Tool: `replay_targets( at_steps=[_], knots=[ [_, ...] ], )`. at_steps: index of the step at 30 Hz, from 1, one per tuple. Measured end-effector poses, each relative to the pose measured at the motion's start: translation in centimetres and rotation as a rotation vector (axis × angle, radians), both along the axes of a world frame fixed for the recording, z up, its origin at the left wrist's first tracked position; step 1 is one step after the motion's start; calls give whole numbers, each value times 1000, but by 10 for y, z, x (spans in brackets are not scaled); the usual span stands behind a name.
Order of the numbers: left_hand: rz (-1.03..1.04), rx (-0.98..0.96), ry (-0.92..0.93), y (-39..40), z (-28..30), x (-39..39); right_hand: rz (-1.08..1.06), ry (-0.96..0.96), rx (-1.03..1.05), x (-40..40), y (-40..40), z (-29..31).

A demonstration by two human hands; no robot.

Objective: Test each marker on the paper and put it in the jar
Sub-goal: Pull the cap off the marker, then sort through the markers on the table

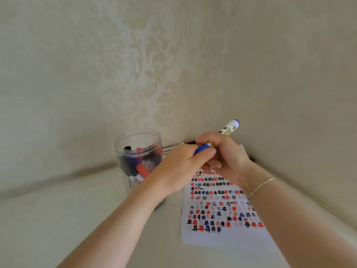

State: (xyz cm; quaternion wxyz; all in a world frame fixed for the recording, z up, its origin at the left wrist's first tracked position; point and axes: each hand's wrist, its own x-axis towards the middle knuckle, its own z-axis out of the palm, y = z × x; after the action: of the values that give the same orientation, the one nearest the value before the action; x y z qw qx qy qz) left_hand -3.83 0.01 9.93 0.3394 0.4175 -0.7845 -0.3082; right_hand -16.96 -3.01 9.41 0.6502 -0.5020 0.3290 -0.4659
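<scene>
Both hands' fingers (207, 151) clamped on blue marker (229, 127), above paper (222, 236), beside jar (138, 147).

jar (138, 151) mouth open above, marker (171, 148) lying between jar and hands

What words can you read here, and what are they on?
"WHITEBOARD MARKER": on the white marker lying behind the left hand.
Blue marker held in both hands: label marks too blurred to read.
Markers in the jar: print too small to read.
Paper: only colored test scribbles, no words.
</scene>
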Motion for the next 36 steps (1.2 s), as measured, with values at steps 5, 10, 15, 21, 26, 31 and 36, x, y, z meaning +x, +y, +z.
replay_targets(
  at_steps=[5, 10, 15, 21, 26, 31, 36],
  knots=[
    [-100, 153, 214, 3, -24, 18, -199, -304, 76, -40, -13, -10],
    [108, 71, 96, 3, -49, 5, -338, 135, 42, -50, -2, -40],
    [228, 29, -173, -11, -88, -10, -438, 310, 74, -45, 31, -72],
    [243, -23, -326, -20, -119, -10, -393, 441, -63, -42, 54, -99],
    [273, -163, -443, -21, -128, -8, -369, 417, -69, -39, 64, -102],
    [281, -221, -514, -20, -129, -11, -649, 508, -73, -33, 70, -109],
    [291, -229, -538, -20, -129, -11, -700, 574, -55, -33, 70, -107]
  ],
)
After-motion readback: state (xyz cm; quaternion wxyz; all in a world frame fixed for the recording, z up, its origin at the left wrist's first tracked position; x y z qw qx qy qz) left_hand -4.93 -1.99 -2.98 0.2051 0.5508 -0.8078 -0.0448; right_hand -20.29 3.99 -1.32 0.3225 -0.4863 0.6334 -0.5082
